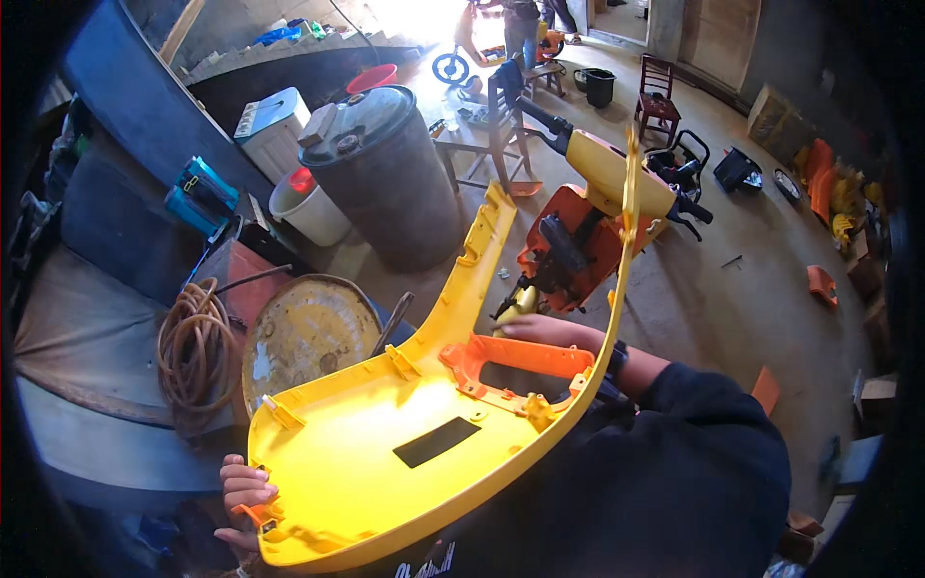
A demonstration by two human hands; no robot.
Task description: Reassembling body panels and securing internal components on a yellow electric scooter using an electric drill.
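A large yellow plastic scooter body panel [352, 462] lies tilted across my front, its inner side with clips and tabs facing up. An orange frame-shaped insert [520, 361] sits in it, beside a rectangular cutout. My left hand [247, 496] grips the panel's lower left end, by a small orange tab, fingers curled over the rim. My right hand [538, 330] reaches behind the panel's right rim, close to the orange insert; its fingers are partly hidden. Just beyond stands a partly assembled scooter with a yellow handlebar cover [607, 169] and an orange front piece [573, 241].
To the left stand a dark barrel [385, 178], a rusty drum [308, 337] and a coiled hose [198, 342]. A wooden chair [496, 135] is ahead. Orange parts [822, 284] and a black box-like part [738, 170] lie on the floor at right. Another person [521, 37] stands far back.
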